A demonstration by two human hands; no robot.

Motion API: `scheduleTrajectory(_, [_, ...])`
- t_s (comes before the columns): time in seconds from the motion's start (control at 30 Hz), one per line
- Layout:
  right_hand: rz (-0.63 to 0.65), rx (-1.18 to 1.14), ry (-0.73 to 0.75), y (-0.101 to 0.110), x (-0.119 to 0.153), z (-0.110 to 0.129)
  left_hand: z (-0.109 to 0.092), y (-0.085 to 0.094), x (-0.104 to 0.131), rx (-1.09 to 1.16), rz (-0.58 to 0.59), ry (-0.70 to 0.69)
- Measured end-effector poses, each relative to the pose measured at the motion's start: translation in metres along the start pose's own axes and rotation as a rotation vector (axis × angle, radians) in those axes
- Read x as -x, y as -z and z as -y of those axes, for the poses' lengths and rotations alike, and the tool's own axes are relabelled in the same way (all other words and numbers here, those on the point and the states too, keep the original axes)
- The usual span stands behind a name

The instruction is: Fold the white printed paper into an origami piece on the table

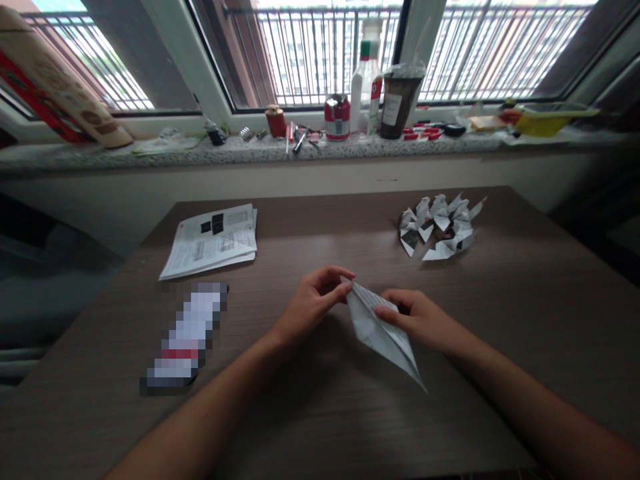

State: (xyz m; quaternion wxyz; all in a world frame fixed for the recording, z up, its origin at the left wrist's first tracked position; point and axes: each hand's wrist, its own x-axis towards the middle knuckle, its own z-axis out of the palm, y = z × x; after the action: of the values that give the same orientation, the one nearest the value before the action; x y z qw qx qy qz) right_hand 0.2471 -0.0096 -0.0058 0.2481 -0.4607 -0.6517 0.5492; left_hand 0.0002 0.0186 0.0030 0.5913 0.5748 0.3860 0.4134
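Note:
A folded paper (377, 332), printed with text and drawn out to a long pointed kite shape, is held up over the brown table. Its upper left corner is pinched between the thumb and fingers of my left hand (323, 290). My right hand (415, 317) grips the paper's right edge, thumb on the near face and fingers behind. The long tip points down and toward me on the right. Farther back on the right lie several small folded paper pieces (440, 223), arranged in a ring and made of similar printed paper.
A stack of printed sheets (215, 240) lies at the back left of the table (310, 233). Nearer me is a blurred-out phone (187, 337). On the stone windowsill (240, 152) stand a can (337, 119), a bottle (361, 100), a drink cup (397, 103) and a yellow container (545, 121).

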Motion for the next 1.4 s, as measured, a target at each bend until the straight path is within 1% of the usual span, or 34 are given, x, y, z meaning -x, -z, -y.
scheduleTrajectory(0.07, [0.014, -0.019, 0.007, -0.002, 0.0, 0.0, 0.001, -0.001, 0.0, 0.039, -0.011, 0.018])
scheduleTrajectory(0.23, [0.002, -0.012, 0.015, -0.003, 0.0, 0.001, 0.003, -0.002, 0.0, 0.114, -0.019, 0.047])
scheduleTrajectory(0.43, [0.02, 0.006, -0.018, -0.006, 0.0, 0.004, 0.0, -0.003, 0.001, 0.06, -0.069, 0.052])
scheduleTrajectory(0.57, [0.017, 0.053, -0.007, -0.006, 0.001, 0.005, -0.003, -0.005, 0.002, -0.001, -0.099, 0.048])
scheduleTrajectory(0.67, [0.014, 0.065, 0.005, -0.006, 0.002, 0.005, -0.004, -0.006, 0.002, -0.001, -0.104, 0.04])
scheduleTrajectory(0.8, [-0.017, 0.051, 0.033, -0.005, 0.0, 0.005, -0.001, -0.006, 0.001, 0.036, -0.078, 0.052])
scheduleTrajectory(1.0, [-0.067, 0.042, 0.034, -0.009, -0.002, 0.004, 0.006, -0.009, 0.001, 0.179, -0.079, 0.086])
scheduleTrajectory(1.13, [-0.047, 0.029, 0.03, -0.012, -0.002, 0.001, 0.005, -0.011, 0.002, 0.155, -0.045, 0.08])
scheduleTrajectory(1.4, [-0.023, 0.021, 0.038, -0.015, -0.002, 0.0, 0.001, -0.014, 0.004, 0.054, -0.123, 0.061])
